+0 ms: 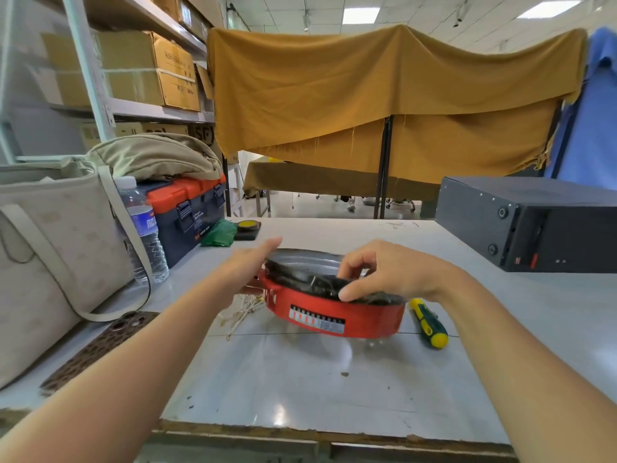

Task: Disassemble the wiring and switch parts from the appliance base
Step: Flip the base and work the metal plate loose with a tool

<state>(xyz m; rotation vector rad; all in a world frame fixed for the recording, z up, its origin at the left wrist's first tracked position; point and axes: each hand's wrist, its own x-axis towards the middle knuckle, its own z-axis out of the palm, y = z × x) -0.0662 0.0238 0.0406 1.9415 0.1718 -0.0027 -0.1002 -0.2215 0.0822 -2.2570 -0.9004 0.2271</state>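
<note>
Base tipped up for access
Left hand point(248, 267), fingers wide, braces the red base point(337, 315); right hand point(384, 274) pinches black parts point(325, 284) inside.

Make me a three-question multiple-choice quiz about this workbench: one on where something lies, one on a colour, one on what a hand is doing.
1. Where does the screwdriver lie?
A. Right of the red appliance base
B. On the toolbox
C. Inside the bag

2. What colour is the cloth draped behind the table?
A. Green
B. Mustard yellow
C. White

3. What is the right hand doing?
A. Resting flat on the table
B. Holding the screwdriver
C. Pinching dark parts at the base's top edge

Answers: 1 A, it lies on the table beside the base's right end. 2 B, the hanging fabric is mustard yellow. 3 C, thumb and fingers close on the dark parts, while the left hand steadies the base's other side.
</note>
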